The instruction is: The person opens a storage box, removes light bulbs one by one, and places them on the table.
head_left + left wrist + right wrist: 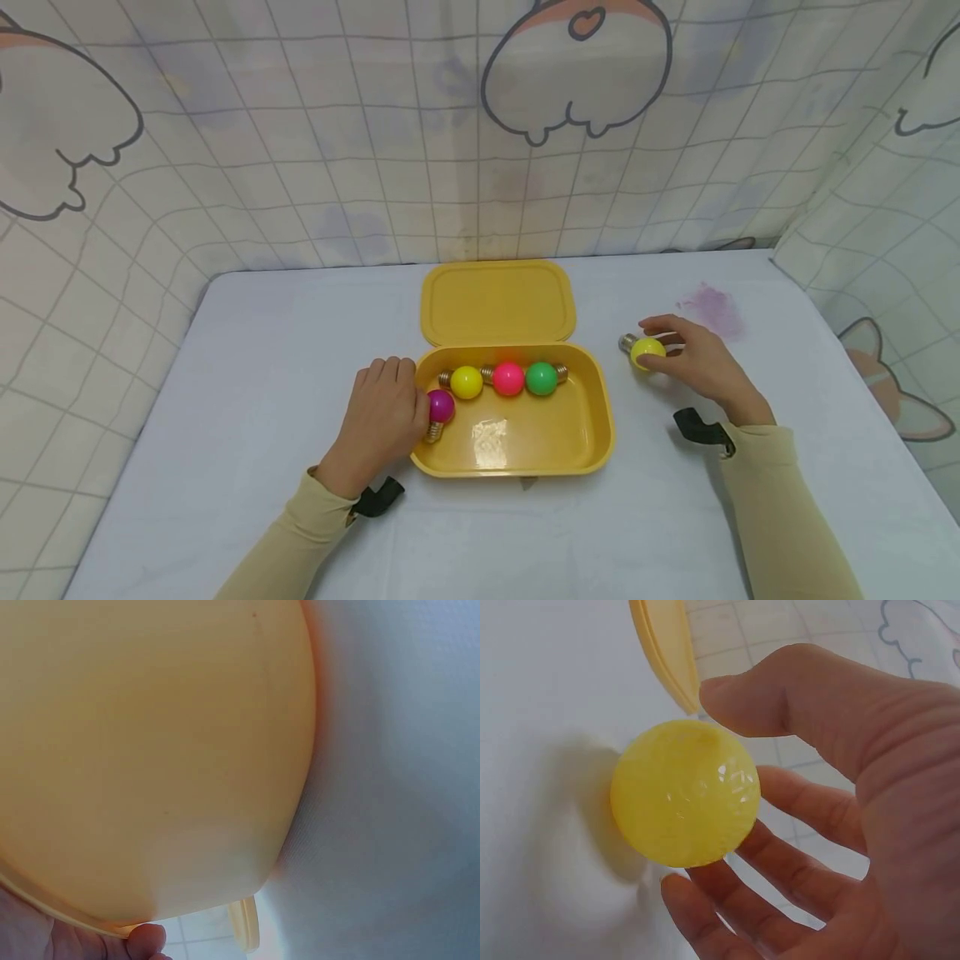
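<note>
In the head view, a yellow plastic box (540, 433) holds several toy light bulbs. A yellow bulb (467, 382), a pink bulb (508, 379) and a green bulb (542, 378) lie in a row along its back wall, while a purple bulb (441, 406) lies at the left wall. My left hand (386, 410) grips the box's left rim, partly covering the purple bulb's side; its fingers (147, 941) show at the rim in the left wrist view. Right of the box, my right hand (697, 360) curves loosely around another yellow bulb (684, 793), thumb and fingers spread about it.
The box's yellow lid (498, 303) lies flat behind it, against its back edge. A white cloth (525, 542) covers the table, with a pinkish stain (712, 310) at the back right. Checked curtains (420, 183) hang behind and at both sides.
</note>
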Demonstrator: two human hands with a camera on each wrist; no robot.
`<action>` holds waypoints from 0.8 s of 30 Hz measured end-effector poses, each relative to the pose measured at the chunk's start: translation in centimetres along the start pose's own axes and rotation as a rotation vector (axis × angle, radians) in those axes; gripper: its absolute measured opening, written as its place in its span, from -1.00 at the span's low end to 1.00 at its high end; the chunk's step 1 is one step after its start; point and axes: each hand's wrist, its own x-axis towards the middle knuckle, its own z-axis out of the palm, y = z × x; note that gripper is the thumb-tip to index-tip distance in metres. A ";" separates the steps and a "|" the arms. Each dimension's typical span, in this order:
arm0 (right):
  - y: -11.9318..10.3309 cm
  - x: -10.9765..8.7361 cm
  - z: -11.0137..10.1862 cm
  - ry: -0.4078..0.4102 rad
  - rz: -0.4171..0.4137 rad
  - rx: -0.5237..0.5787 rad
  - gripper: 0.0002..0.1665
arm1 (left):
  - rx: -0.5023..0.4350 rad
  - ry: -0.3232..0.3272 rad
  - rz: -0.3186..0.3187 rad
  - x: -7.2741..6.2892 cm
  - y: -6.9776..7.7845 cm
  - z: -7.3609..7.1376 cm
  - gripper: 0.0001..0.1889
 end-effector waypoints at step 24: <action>-5.2 -2.1 -0.1 0.171 -0.191 0.072 -0.48 | -0.032 -0.038 -0.007 -0.1 -0.3 -0.3 -0.82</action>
